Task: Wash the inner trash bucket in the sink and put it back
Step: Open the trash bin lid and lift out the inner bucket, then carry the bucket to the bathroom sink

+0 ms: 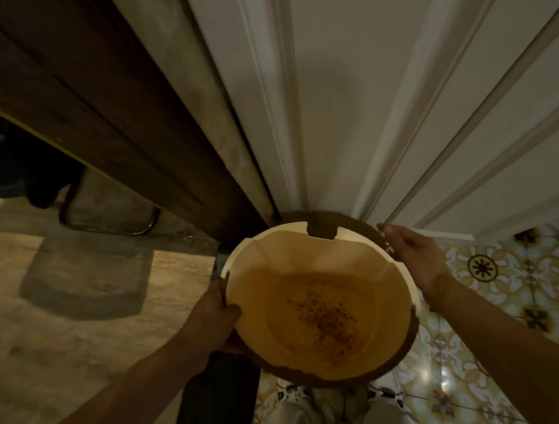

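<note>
Gripping the inner trash bucket (314,308) at its rim, my left hand (217,310) clamps it, thumb inside, so it can lift out of the dark outer bin (403,345) ringing it. My right hand (413,258) hangs released, fingers flat, just beside the far rim, probably to steady it. Dark crumbs (324,311) lie between my hands on the bucket's bottom.

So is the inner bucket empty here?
Nearly: inner bucket holds no bag, only dark specks scattered across its bottom.
</note>
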`<state>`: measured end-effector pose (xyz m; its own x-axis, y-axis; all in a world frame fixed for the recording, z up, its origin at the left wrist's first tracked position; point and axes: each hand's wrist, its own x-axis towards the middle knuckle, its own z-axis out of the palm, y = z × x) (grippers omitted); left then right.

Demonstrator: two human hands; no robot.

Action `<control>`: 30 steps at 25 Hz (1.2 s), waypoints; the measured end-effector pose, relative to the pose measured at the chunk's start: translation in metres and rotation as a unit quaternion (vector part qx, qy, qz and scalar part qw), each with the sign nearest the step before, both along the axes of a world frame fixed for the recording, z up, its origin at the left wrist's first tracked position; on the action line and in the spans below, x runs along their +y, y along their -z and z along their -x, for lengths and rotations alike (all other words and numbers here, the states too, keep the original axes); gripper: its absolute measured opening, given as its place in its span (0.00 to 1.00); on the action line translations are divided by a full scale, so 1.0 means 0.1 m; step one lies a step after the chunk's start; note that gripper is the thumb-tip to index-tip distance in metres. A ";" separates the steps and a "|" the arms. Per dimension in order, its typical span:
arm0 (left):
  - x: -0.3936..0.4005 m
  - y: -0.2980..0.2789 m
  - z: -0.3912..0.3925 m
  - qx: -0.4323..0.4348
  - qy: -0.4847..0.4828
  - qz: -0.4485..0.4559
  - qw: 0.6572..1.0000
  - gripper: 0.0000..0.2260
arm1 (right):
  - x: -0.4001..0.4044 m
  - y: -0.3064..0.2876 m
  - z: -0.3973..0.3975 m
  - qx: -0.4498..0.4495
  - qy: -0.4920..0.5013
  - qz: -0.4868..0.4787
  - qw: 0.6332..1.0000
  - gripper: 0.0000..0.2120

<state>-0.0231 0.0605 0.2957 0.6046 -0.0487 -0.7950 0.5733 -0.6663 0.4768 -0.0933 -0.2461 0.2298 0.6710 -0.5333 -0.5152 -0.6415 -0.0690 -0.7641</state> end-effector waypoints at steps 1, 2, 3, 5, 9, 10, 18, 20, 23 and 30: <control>0.00 -0.25 -0.01 0.006 -0.006 0.007 1.000 0.19 | 0.03 -0.26 0.04 -0.023 0.008 -0.028 0.999 0.18; -0.02 -0.46 -0.02 0.013 -0.007 0.011 1.000 0.20 | 0.06 -0.50 0.08 -0.041 0.018 -0.058 0.997 0.17; -0.03 -0.67 -0.02 0.020 -0.013 0.012 1.000 0.21 | 0.08 -0.76 0.12 -0.051 0.022 -0.089 0.994 0.17; -0.06 -1.09 -0.04 0.030 -0.027 0.009 0.999 0.22 | 0.14 -1.26 0.22 -0.063 0.017 -0.142 0.988 0.19; -0.16 -1.76 -0.06 0.043 -0.038 0.024 0.998 0.23 | 0.30 -1.96 0.52 -0.110 0.012 -0.166 0.980 0.19; -0.19 -1.87 -0.07 0.037 -0.036 0.026 0.998 0.22 | 0.37 -2.05 0.59 -0.123 0.012 -0.153 0.980 0.22; -0.40 -3.01 -0.22 0.001 0.010 0.094 0.996 0.26 | 0.29 -3.09 0.95 -0.207 -0.190 0.103 0.954 0.38; -0.45 -3.30 -0.21 -0.034 0.065 0.096 0.993 0.21 | 0.20 -3.36 0.98 -0.212 -0.148 0.166 0.951 0.35; -0.58 -3.66 -0.15 -0.182 0.181 0.095 0.962 0.14 | 0.08 -3.77 1.09 -0.264 -0.066 0.165 0.948 0.34; -1.11 -3.92 0.10 -0.301 0.192 0.391 0.848 0.36 | -0.19 -4.42 1.48 -0.368 0.034 0.118 0.922 0.49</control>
